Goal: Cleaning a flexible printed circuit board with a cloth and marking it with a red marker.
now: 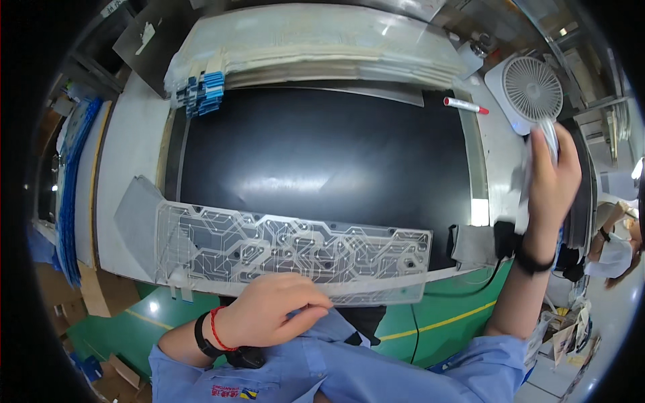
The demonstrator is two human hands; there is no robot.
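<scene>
Circuit sheet (pixel 295 245) lies partly hidden behind the left hand (pixel 277 310).

A long, clear sheet (pixel 295 252) with white branching lines lies along the near edge of the table (pixel 127 208) — askew, partly overhanging. A pale thing (pixel 551 139) — too unclear to name — is held up near the right edge.

The head view looks from the wearer's head, through the left of two side-by-side fisheye cameras. It faces downward and forward over the workbench (pixel 127 195) at close range. The left hand (pixel 277 313) lies low in the field, the right hand (pixel 555 178) toward its right rim; straight edges bend near the dark border.
</scene>
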